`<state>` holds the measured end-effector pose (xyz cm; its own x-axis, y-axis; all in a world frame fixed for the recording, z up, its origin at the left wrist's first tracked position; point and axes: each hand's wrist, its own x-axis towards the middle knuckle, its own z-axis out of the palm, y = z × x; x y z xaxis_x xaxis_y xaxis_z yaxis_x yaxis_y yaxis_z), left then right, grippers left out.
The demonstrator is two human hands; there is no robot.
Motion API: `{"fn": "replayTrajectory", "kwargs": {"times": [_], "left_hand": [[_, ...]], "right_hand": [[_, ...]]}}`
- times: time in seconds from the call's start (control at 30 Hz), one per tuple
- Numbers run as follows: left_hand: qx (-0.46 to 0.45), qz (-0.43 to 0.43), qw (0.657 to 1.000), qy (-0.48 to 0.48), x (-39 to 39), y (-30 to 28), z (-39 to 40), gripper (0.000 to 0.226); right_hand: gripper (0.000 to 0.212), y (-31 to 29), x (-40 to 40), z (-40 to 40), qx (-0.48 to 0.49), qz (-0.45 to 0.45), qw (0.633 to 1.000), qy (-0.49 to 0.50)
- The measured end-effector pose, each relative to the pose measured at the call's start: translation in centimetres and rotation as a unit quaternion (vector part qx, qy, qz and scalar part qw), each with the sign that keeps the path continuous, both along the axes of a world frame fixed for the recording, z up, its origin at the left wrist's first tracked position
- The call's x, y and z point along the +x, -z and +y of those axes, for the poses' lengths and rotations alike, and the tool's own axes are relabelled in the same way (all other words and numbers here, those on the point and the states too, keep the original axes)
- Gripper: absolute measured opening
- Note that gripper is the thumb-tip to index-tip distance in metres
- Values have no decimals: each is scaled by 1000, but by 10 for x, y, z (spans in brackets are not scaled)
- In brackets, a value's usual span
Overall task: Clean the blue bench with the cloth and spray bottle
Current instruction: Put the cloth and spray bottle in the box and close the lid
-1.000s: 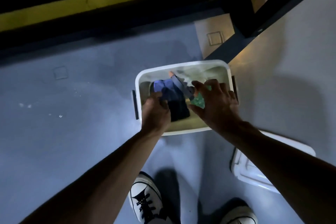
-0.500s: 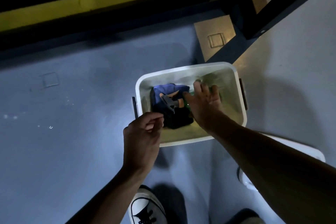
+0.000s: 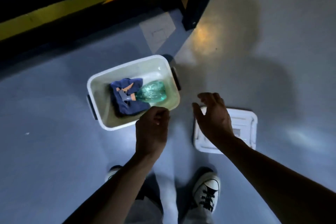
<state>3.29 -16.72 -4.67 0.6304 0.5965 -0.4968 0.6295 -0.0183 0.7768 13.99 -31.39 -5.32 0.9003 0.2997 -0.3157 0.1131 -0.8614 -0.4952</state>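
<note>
A white plastic tub (image 3: pixel 127 68) sits on the grey floor. Inside it lie a folded dark blue cloth (image 3: pixel 127 104) and a clear green spray bottle (image 3: pixel 151 92) on its side, its nozzle resting on the cloth. My left hand (image 3: pixel 151 131) hovers over the tub's near rim with its fingers loosely curled and nothing in it. My right hand (image 3: pixel 211 116) is to the right of the tub, above the white lid (image 3: pixel 243 123), fingers spread and empty.
The white lid lies flat on the floor right of the tub. A dark frame leg (image 3: pixel 198 5) and yellow-and-black floor marking (image 3: pixel 54 16) run along the top. My two sneakers (image 3: pixel 207 192) stand below the hands.
Both hands came out of the tub. The right hand let go of the bottle and moved right over the lid; the left drew back to the near rim. The camera pulled away.
</note>
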Motion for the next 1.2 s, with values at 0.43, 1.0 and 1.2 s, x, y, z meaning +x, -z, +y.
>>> {"fn": "replayTrajectory", "kwargs": {"times": [0.43, 1.0, 1.2], "left_hand": [[52, 179, 971, 149, 29, 139, -153, 26], [45, 156, 986, 38, 56, 106, -164, 27], [65, 135, 988, -28, 50, 27, -121, 26]], "right_hand": [[60, 125, 10, -237, -146, 189, 915, 326], [23, 93, 30, -245, -49, 196, 897, 392], [34, 14, 41, -209, -9, 137, 919, 371]]}}
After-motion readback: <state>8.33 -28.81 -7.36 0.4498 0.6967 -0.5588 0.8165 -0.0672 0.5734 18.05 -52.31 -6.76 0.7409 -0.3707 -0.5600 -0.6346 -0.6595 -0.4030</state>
